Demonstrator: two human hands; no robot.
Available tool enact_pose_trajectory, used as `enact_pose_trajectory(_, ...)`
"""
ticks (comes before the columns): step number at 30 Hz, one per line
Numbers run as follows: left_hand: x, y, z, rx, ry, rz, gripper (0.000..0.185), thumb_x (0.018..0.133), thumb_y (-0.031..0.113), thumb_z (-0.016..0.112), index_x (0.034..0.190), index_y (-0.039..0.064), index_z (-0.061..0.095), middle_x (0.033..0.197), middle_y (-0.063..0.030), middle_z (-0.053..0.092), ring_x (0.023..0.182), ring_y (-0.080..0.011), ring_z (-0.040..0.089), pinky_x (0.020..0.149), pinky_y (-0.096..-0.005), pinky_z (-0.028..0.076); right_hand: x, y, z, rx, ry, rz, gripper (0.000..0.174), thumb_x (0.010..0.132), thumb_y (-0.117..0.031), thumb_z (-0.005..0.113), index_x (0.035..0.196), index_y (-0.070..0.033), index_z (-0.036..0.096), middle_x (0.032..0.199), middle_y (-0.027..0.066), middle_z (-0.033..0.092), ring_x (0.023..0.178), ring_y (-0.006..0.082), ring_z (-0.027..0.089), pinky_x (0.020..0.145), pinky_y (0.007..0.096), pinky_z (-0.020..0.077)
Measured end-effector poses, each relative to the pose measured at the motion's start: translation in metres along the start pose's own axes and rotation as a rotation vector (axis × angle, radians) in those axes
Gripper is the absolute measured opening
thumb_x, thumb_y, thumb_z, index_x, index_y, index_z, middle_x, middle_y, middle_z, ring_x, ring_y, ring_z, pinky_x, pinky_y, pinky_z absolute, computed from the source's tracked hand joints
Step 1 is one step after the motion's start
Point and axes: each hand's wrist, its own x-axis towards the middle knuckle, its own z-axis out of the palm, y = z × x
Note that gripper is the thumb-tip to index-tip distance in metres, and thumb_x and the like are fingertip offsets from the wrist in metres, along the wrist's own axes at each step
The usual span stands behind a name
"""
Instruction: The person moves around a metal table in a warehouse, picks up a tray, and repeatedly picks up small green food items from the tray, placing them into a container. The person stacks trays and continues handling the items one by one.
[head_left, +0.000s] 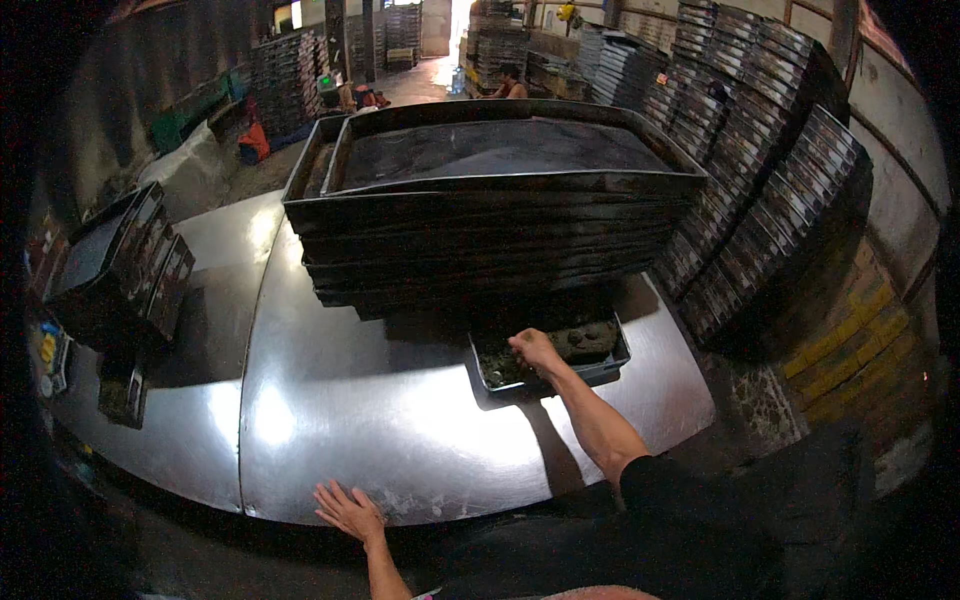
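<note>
My left hand (350, 513) lies flat on the near edge of the shiny metal table (337, 435), fingers spread and holding nothing. Over the left part of a shallow metal tray (487, 384) is my right hand (534, 351), its fingers curled together. Whether it pinches something small I cannot tell. Dark, loose-looking material (501, 367) covers the tray's floor. A dark block-like lump (592, 341) lies in the tray's right part, to the right of my hand. Behind the tray rises a tall stack of dark metal trays (487, 232), which shades it.
More stacked trays (112, 277) stand on the table's left, with a small dark container (122, 397) before them. Tall tray stacks (750, 150) line the right wall, near yellow stacked items (855, 352). A person (514, 84) is beyond the table. A seam (244, 375) crosses the tabletop.
</note>
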Motion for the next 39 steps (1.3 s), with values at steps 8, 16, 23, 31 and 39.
enact_pose_trajectory(8, -0.003, 0.005, -0.005, 0.028, -0.055, -0.034, 0.047, 0.093, 0.025, 0.047, 0.136, 0.009, 0.040, 0.148, -0.0133, 0.026, 0.139, -0.0287, 0.018, 0.113, -0.0485, 0.010, -0.027, -0.012, -0.012, -0.479, -0.214, -0.187, 0.046, 0.084, -0.039, 0.059, 0.097, 0.004, 0.062, 0.095, 0.0272, 0.063, 0.091, 0.0424, 0.060, 0.077, 0.0488, 0.0481)
enact_pose_trajectory(16, -0.001, -0.001, 0.012, 0.183, -0.043, -0.054, 0.043, 0.097, 0.031, 0.040, 0.136, 0.014, 0.042, 0.148, -0.0099, 0.029, 0.139, -0.0258, 0.020, 0.113, -0.0475, 0.012, -0.032, 0.011, -0.016, -0.481, -0.113, -0.298, 0.036, 0.084, -0.032, 0.059, 0.086, 0.004, 0.059, 0.082, 0.0254, 0.062, 0.083, 0.0429, 0.061, 0.071, 0.0504, 0.0475)
enact_pose_trajectory(23, 0.001, 0.002, 0.008, 0.235, -0.086, -0.066, 0.045, 0.097, 0.037, 0.036, 0.136, 0.014, 0.043, 0.147, -0.0092, 0.031, 0.138, -0.0266, 0.023, 0.113, -0.0483, 0.014, -0.039, -0.005, -0.013, -0.257, 0.086, -0.002, 0.047, 0.087, -0.046, 0.052, 0.086, 0.000, 0.064, 0.086, 0.0241, 0.064, 0.089, 0.0409, 0.061, 0.078, 0.0488, 0.0470)
enact_pose_trajectory(31, 0.005, -0.005, 0.018, 0.162, -0.042, -0.039, 0.043, 0.097, 0.031, 0.038, 0.136, 0.014, 0.043, 0.147, -0.0095, 0.031, 0.138, -0.0264, 0.024, 0.112, -0.0509, 0.015, -0.012, 0.009, -0.027, 0.417, 0.094, 0.029, 0.030, 0.091, -0.030, 0.055, 0.077, -0.004, 0.064, 0.068, 0.0052, 0.060, 0.050, 0.0151, 0.050, 0.048, 0.0320, 0.0382)
enact_pose_trajectory(39, -0.004, -0.004, 0.005, 0.061, 0.028, 0.009, 0.043, 0.094, 0.026, 0.043, 0.134, 0.012, 0.044, 0.144, -0.0141, 0.035, 0.136, -0.0294, 0.026, 0.111, -0.0497, 0.015, -0.024, -0.019, -0.032, 0.292, -0.095, 0.068, 0.033, 0.093, -0.033, 0.048, 0.086, -0.003, 0.058, 0.073, 0.0103, 0.060, 0.060, 0.0190, 0.057, 0.053, 0.0338, 0.0433)
